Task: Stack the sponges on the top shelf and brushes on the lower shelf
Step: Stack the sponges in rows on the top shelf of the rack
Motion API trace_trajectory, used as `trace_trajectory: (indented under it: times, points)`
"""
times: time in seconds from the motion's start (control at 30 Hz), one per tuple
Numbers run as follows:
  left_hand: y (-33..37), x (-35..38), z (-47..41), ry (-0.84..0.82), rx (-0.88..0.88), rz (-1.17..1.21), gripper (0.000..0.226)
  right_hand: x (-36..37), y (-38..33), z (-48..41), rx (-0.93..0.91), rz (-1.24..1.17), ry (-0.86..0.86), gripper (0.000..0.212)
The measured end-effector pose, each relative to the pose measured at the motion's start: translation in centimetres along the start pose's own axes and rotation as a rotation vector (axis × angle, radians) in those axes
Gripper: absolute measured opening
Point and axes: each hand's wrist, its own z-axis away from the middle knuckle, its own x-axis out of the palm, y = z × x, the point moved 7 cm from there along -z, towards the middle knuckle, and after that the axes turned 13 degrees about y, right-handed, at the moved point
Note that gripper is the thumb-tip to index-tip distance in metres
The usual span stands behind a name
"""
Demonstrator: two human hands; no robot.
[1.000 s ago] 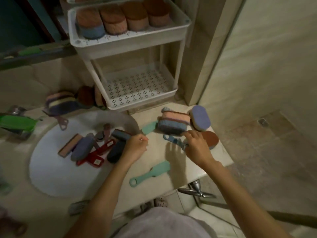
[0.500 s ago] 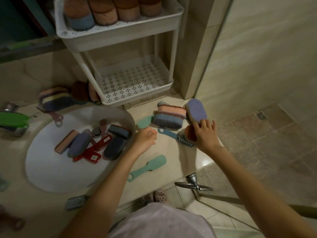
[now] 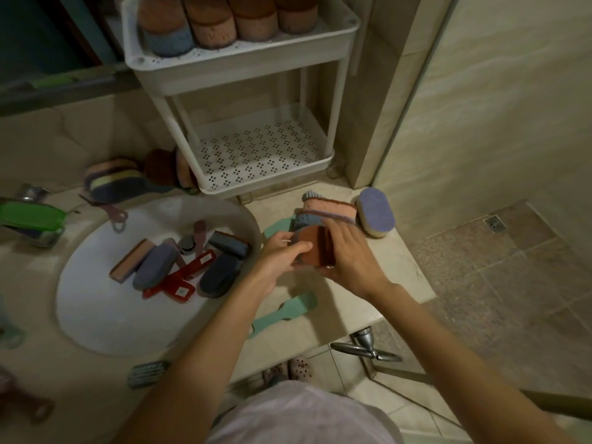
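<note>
A reddish-brown sponge [image 3: 312, 248] is held above the counter between both hands: my left hand [image 3: 282, 256] grips its left side and my right hand [image 3: 349, 256] curls round its right side. Behind them lie a pink and blue sponge [image 3: 330, 210] and a purple oval sponge [image 3: 375, 210]. A teal brush [image 3: 286, 312] lies on the counter below my hands. The white rack's top shelf [image 3: 243, 56] carries several round sponges [image 3: 211, 24]. Its lower shelf [image 3: 256, 152] holds nothing.
The white sink basin [image 3: 105, 315] holds several sponges and a red brush [image 3: 179, 280]. More sponges [image 3: 115, 177] lie behind the basin, left of the rack. A green object [image 3: 30, 216] sits far left. A metal tap [image 3: 365, 344] juts from the counter's front edge.
My right hand has lifted the reddish-brown sponge from the counter's right side and brought it left. My left hand has come up and taken hold of it too.
</note>
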Motion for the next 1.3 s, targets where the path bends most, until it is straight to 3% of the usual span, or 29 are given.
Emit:
trace_trajectory:
  times: [0.1,0.23,0.33,0.47,0.8,0.97,1.1,1.3]
  points:
    - [-0.4,-2.9,-0.8,0.166,0.024,0.044,0.021,0.9,-0.5,0.0,0.044,-0.103,-0.187,0.088]
    - [-1.1,-7.1,-1.7,0.297,-0.01,0.204,0.015,0.9,1.4,-1.6,0.205,-0.029,-0.102,0.065]
    - [-1.1,-8.0,-1.8,0.292,-0.03,0.26,0.018,1.9,2.6,-2.5,0.302,0.05,-0.165,0.067]
    - [-1.1,-8.1,-1.7,0.284,-0.042,0.296,0.028,3.5,3.6,-3.2,0.292,0.173,-0.194,0.064]
    - [0.4,-8.5,-1.6,0.334,0.002,0.313,0.016,3.6,3.9,-2.8,0.366,0.049,-0.21,0.057]
    - [4.5,-9.4,-0.6,0.397,0.123,0.332,0.005,-1.6,2.3,-4.5,0.289,-0.042,0.073,0.042]
    - [10.1,-10.2,0.6,0.428,0.313,0.331,0.009,-7.0,-0.5,-7.1,0.025,-0.026,0.4,0.049]
    - [21.2,-11.9,3.7,0.458,0.606,0.372,0.021,-13.9,-2.3,-12.8,-0.052,-0.075,0.792,0.052]
